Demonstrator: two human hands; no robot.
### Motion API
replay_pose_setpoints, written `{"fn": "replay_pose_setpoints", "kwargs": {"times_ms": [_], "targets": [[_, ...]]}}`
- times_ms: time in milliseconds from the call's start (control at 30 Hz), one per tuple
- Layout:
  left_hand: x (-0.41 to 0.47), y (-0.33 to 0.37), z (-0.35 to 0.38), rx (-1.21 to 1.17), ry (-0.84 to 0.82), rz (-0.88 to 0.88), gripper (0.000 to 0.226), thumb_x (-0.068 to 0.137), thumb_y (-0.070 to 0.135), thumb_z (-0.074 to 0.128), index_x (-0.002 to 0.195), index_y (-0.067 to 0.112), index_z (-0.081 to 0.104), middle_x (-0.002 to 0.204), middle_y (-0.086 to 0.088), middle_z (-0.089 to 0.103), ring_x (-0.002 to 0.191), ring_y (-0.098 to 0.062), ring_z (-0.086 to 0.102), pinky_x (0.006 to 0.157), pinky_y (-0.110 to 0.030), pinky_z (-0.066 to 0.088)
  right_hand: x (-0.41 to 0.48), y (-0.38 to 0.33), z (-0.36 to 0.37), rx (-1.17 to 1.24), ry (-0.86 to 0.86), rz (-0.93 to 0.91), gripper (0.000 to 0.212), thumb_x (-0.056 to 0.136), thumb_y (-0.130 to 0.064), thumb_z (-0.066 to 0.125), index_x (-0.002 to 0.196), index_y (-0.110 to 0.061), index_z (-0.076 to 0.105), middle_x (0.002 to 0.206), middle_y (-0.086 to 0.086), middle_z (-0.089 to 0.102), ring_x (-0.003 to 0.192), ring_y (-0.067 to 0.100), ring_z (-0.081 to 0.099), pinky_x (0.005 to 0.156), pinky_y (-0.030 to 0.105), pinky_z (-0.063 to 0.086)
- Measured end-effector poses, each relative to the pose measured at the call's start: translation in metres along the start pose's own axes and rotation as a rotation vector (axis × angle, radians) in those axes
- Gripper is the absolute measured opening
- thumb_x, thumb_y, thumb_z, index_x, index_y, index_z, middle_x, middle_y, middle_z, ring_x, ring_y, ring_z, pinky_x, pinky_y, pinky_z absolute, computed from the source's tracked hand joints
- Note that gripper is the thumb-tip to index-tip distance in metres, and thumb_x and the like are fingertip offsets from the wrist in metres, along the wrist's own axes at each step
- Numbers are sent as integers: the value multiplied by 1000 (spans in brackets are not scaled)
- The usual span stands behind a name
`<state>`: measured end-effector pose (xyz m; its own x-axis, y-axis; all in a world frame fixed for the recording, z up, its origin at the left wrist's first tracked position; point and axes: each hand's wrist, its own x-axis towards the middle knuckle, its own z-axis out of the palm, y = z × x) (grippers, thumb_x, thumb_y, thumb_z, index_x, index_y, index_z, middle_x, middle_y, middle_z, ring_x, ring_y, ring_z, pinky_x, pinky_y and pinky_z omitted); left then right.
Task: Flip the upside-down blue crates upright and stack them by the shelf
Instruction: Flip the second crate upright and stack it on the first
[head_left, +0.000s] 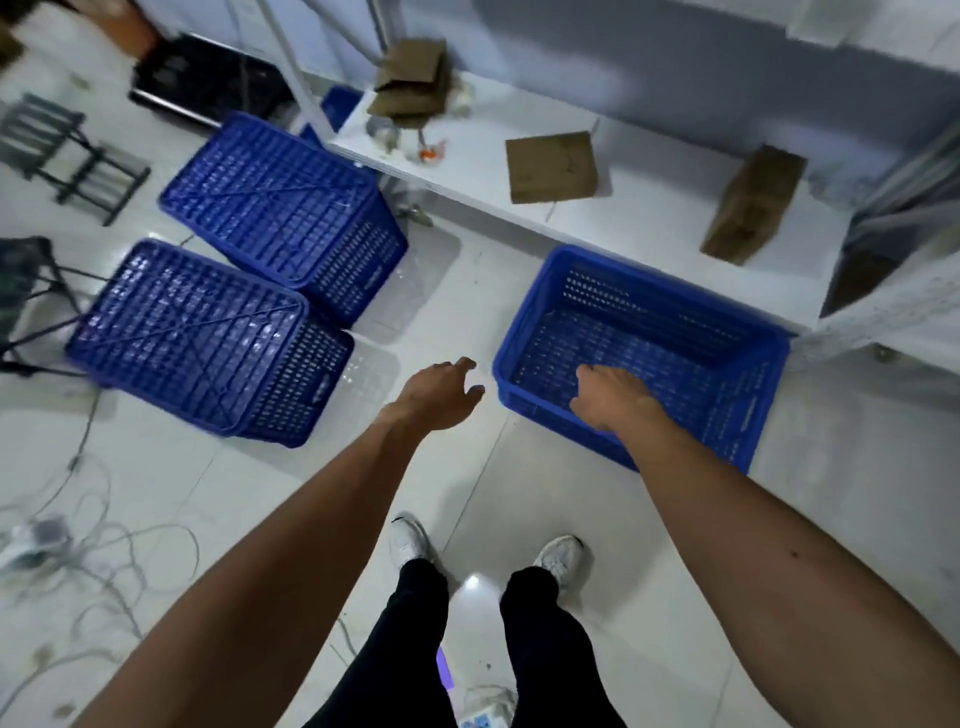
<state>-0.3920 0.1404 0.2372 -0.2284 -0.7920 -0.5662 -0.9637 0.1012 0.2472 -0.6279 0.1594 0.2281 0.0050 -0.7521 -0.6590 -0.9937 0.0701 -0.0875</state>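
An upright blue crate (675, 312) stands on the floor against the low white shelf (649, 218), on the right. Two upside-down blue crates lie to the left: the near one (197, 338) and the far one (280, 208), side by side and touching. My right hand (613, 397) hovers over the near left corner of the upright crate, fingers spread, holding nothing. My left hand (441, 395) hangs above the floor between the upright crate and the near upside-down crate, fingers apart and empty.
Cardboard boxes (550, 166) and small clutter sit on the shelf. Loose cables (78, 561) spread over the floor at lower left. A dark folding rack (67, 156) and a stool frame (26, 296) stand at far left. My feet (488, 551) are on white tiles.
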Motion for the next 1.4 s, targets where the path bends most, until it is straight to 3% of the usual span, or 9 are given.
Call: {"fn": "replay_pose_setpoints", "kwargs": {"times_ms": [300, 500, 700, 967, 1400], "targets": [[-69, -185, -50, -170, 135, -213, 52, 99, 43, 46, 145, 18, 42, 138, -12, 57, 124, -33, 54, 102, -41, 44, 8, -194, -23, -154, -2, -204, 44, 95, -23, 44, 137, -9, 46, 136, 15, 52, 121, 34, 51, 94, 41, 44], [-114, -323, -72, -313, 185, -336, 46, 95, 41, 48, 135, 17, 53, 129, -15, 63, 117, -36, 57, 95, -37, 46, 7, -341, -18, -240, -18, -323, 49, 95, -28, 46, 141, -12, 43, 141, 14, 48, 125, 33, 47, 100, 40, 41], [-144, -430, -94, -378, 224, -403, 38, 95, 38, 47, 123, 16, 61, 120, -13, 68, 111, -36, 61, 92, -38, 50, 20, -460, -28, -278, 15, -364, 45, 93, -25, 46, 137, -14, 52, 136, 12, 55, 120, 32, 54, 97, 39, 45], [-142, -509, -127, -446, 234, -431, 39, 96, 39, 47, 123, 16, 63, 119, -8, 70, 112, -31, 62, 95, -39, 50, 60, -553, -51, -350, 3, -400, 43, 95, -28, 48, 136, -13, 49, 137, 14, 54, 119, 34, 54, 94, 40, 45], [-35, -647, -175, -386, 112, -466, 39, 96, 34, 48, 130, 18, 58, 122, -10, 68, 114, -32, 61, 92, -37, 48, 203, -670, -49, -306, -201, -368, 36, 95, -31, 46, 125, -12, 55, 131, 12, 57, 116, 34, 55, 94, 40, 43]]}}
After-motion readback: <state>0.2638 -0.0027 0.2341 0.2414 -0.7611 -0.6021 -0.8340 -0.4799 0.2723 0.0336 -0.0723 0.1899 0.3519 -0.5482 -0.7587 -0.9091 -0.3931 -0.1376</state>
